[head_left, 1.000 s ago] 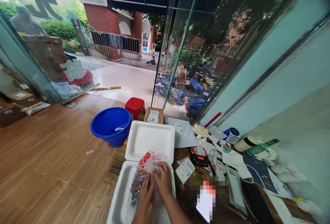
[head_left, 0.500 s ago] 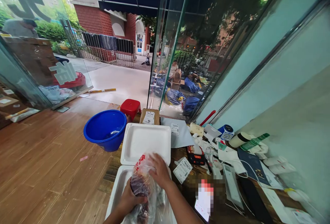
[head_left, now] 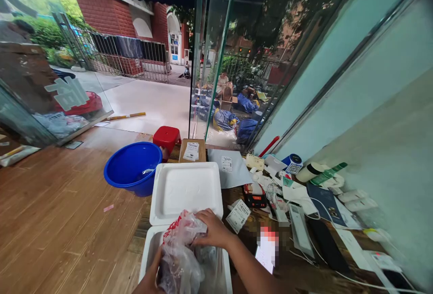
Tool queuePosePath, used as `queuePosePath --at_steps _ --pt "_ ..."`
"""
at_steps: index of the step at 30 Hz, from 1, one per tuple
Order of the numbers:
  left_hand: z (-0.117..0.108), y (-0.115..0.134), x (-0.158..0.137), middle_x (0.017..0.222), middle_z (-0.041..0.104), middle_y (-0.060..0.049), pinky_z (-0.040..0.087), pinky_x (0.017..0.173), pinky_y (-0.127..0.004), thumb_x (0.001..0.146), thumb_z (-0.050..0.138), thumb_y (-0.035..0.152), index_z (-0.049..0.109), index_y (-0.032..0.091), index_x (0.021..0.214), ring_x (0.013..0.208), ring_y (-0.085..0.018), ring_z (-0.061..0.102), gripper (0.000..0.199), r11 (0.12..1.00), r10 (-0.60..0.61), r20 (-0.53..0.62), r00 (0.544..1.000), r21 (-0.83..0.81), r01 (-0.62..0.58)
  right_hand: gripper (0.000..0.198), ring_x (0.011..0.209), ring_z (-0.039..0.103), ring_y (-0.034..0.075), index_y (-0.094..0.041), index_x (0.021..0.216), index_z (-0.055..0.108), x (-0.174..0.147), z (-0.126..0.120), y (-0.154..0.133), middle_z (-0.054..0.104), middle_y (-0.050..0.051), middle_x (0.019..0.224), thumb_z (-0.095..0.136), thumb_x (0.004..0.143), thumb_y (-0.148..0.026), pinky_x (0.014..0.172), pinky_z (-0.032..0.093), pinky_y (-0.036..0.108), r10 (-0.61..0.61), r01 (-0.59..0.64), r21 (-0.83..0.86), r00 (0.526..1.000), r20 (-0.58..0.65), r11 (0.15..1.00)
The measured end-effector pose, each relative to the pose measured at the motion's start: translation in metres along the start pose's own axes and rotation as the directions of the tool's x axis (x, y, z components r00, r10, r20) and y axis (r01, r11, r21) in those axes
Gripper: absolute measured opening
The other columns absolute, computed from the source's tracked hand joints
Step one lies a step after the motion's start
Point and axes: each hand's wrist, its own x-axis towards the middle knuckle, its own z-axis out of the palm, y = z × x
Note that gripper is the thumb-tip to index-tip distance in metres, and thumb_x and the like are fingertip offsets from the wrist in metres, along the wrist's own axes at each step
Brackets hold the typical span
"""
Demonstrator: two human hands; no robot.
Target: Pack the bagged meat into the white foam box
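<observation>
Saw right hand (head_left: 216, 231) pinching plastic bag (head_left: 182, 260) in or just over foam box (head_left: 147, 249) near left edge of surface (head_left: 140, 235). Could not tell closure of left hand (head_left: 151, 276) against bag's side. Judged bag liable to tear if dragged across rim.

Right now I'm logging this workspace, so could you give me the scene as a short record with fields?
Left hand: at the left side of the clear plastic bag
Right hand: grasping the bag's upper right
White foam box: open, under the bag
Foam lid: just beyond the box
Blue basin: left of the lid
</observation>
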Motion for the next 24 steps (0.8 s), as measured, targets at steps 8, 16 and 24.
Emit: queuePosePath --at_steps 8,16,24 --pt "-0.017 0.144 0.013 0.164 0.027 -0.008 0.013 0.124 -0.048 0.085 0.049 0.055 0.025 0.023 0.154 0.152 -0.028 0.016 0.079 0.905 0.227 0.054 0.972 0.357 -0.231 0.01 0.094 0.063 0.021 -0.02 0.077 0.07 0.011 0.026 0.002 0.067 0.006 0.098 0.067 0.07 -0.026 0.084 0.05 0.034 0.09 -0.03 0.193 0.946 -0.311 0.981" --pt "0.036 0.231 0.044 0.128 0.062 -0.024 0.049 0.095 -0.052 0.062 0.073 0.034 0.044 0.008 0.142 0.118 -0.04 0.059 0.09 0.305 0.059 0.094 0.994 0.946 -0.108 0.014 0.062 0.054 0.014 -0.02 0.075 0.061 0.034 0.015 0.012 0.058 -0.002 0.066 0.051 0.075 -0.03 0.062 0.047 0.027 0.251 -0.093 0.4 0.897 -0.363 0.912" --pt "0.047 0.199 0.037 0.12 0.067 -0.019 0.034 0.112 -0.061 0.085 0.047 0.011 0.07 0.013 0.11 0.123 -0.033 0.057 0.034 0.107 0.24 0.179 0.954 0.972 -0.209 0.073 0.095 0.061 0.021 -0.026 0.117 0.064 0.057 -0.008 -0.008 0.068 0.001 0.106 0.079 0.047 -0.017 0.087 0.048 0.035 0.224 -0.095 0.39 0.927 -0.3 0.916"
